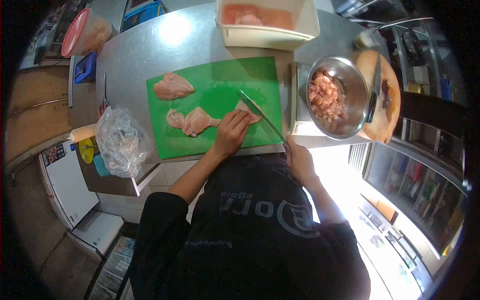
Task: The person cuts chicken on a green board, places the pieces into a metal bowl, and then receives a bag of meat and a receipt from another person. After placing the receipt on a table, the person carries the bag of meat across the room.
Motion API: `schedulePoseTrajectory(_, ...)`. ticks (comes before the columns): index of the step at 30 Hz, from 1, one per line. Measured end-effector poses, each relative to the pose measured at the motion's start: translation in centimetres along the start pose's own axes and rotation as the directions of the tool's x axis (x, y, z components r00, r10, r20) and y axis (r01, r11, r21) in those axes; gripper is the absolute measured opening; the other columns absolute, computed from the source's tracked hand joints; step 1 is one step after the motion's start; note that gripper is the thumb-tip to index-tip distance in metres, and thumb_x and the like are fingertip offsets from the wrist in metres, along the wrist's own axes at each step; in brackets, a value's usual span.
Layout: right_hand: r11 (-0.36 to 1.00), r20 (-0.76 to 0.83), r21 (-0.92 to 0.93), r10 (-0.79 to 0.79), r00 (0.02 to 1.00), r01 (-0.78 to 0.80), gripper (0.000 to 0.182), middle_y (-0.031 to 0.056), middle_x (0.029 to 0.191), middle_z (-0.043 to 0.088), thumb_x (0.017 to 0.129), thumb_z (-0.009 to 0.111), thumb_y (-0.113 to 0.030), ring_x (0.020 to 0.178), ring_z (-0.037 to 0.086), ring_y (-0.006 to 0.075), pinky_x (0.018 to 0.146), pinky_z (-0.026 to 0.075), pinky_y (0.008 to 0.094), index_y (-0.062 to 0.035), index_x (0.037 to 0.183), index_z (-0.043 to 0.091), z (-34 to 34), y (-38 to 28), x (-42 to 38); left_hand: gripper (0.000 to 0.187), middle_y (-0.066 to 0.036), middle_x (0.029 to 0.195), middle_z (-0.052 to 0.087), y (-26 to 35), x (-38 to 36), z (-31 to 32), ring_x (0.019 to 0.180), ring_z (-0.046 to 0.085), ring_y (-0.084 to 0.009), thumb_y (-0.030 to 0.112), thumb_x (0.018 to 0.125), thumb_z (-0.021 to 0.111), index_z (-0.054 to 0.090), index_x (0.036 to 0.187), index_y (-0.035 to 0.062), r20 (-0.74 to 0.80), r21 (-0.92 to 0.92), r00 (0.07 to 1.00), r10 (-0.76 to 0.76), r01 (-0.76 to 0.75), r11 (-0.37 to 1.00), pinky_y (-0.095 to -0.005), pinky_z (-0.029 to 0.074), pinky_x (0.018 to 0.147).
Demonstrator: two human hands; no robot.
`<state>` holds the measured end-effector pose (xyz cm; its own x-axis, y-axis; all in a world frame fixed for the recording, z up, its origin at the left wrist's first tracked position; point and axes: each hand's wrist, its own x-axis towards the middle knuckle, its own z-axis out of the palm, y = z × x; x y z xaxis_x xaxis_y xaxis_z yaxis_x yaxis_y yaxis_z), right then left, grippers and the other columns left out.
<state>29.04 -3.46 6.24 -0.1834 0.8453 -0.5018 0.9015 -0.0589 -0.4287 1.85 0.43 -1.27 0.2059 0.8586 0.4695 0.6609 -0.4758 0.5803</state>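
Note:
My right hand [299, 157] is wrapped round the handle of a long kitchen knife [265, 119], whose blade slants up and left across a piece of raw chicken [254, 111]. Fingers bunched together, my left hand [233, 131] presses on that same piece beside the blade. All this is on a green cutting board [225, 75]. To the left on the board lie a raw chicken breast [173, 87] and another lumpy raw chicken piece [197, 121], its narrow end reaching close to my left hand. The underside of the held piece is hidden.
A metal bowl [354, 100] of cut chicken stands right of the board, near a round wooden board [392, 107] with a second knife [375, 90]. Behind is a white tub [265, 37] with chicken in pinkish liquid. A crumpled plastic bag [120, 142] and scissors [104, 102] lie left.

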Motion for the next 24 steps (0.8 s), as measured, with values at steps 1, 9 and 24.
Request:
schedulePoseTrajectory(1,0.999,0.018,-0.009,0.039,0.999,-0.039,0.022,0.0278,0.091,0.073,0.114,0.052,-0.026,0.088,0.072,0.0522,0.075,0.053,0.0647,-0.0129,0.131,0.054,0.1,-0.1,0.1,0.022,-0.013,0.118,0.075,-0.1,-0.2,0.0,0.115,0.071,-0.0344,0.004,0.091,0.076,0.077,0.113,-0.0013,-0.011,0.010,1.000,0.019,-0.019,1.000,-0.0468,0.058,0.100)
schedulePoseTrajectory(9,0.999,0.027,-0.032,-0.004,1.000,0.005,0.021,0.0285,0.087,0.071,0.114,0.051,-0.025,0.085,0.070,0.0530,0.073,0.051,0.0651,-0.0098,0.129,0.054,-1.4,-1.6,-2.0,0.021,-0.010,0.115,0.075,0.0,0.7,0.0,0.115,0.070,-0.0317,0.008,0.092,0.075,0.079,0.112,0.0011,0.035,-0.012,0.999,0.027,-0.027,1.000,-0.0451,0.056,0.100)
schedulePoseTrajectory(24,0.999,0.037,-0.039,-0.017,0.999,0.019,0.025,0.0304,0.086,0.072,0.111,0.054,-0.022,0.085,0.073,0.0538,0.075,0.054,0.0661,-0.0151,0.135,0.051,1.6,-0.8,0.8,0.023,-0.011,0.114,0.076,-0.1,-0.1,0.2,0.113,0.072,-0.0329,0.006,0.090,0.079,0.078,0.113,0.0016,0.029,-0.014,1.000,0.001,-0.001,1.000,-0.0451,0.058,0.099)
